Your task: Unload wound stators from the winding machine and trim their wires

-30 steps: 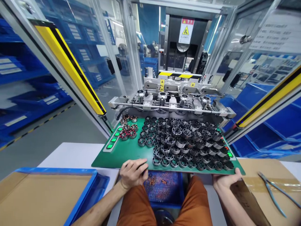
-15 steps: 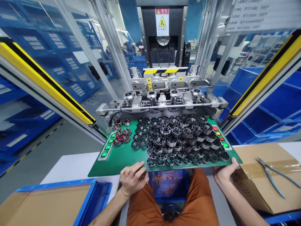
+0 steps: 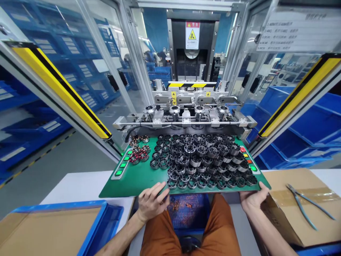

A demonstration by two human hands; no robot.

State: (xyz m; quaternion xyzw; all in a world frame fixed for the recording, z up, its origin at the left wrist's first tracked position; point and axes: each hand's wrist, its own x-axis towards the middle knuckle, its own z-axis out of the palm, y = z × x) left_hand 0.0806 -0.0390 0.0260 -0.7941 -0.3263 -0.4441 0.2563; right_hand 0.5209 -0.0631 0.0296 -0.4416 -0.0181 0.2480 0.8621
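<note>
At the near edge, left hand (image 3: 151,202): fingers bent close together, touching the green board (image 3: 138,182); grip unclear.
Right hand (image 3: 253,200): thumb at the near-right corner, fingers hidden; grip unclear.
Dark metal rings (image 3: 196,161): stacked on the board.
Blue bin (image 3: 186,231): below, copper-coloured scraps (image 3: 189,205) inside.
Far-right sign (image 3: 293,30): "40M", "40Q".

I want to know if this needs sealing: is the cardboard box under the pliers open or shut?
Shut: the cardboard box has a flat top, with tape across it and pliers on it.
</note>
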